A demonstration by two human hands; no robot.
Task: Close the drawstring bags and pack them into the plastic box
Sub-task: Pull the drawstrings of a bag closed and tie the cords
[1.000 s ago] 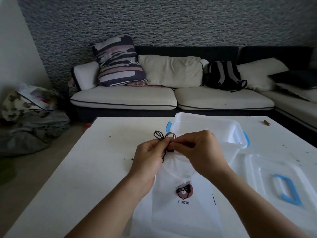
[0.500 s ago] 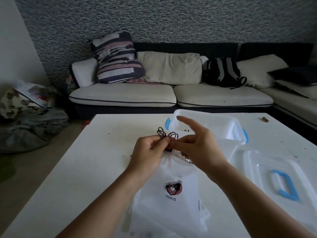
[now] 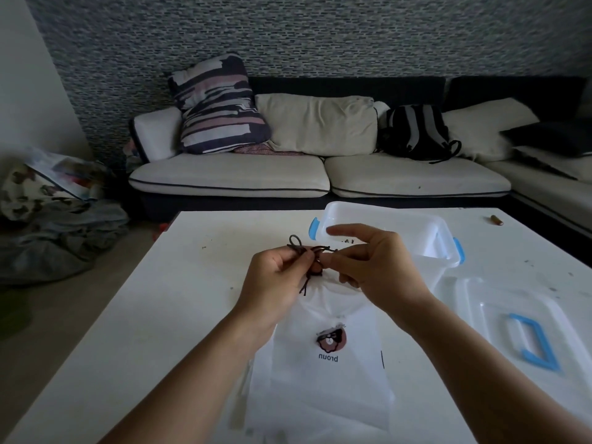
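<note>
Both hands [image 3: 323, 270] pinching drawstring [image 3: 304, 251]

A home living room: a cream corner sofa [image 3: 230, 174] with a striped cushion [image 3: 217, 104] and a backpack [image 3: 416, 133] stands against a patterned wall [image 3: 288, 33], behind a low white table [image 3: 160, 315]; clothes [image 3: 54, 238] lie heaped on the floor.
</note>
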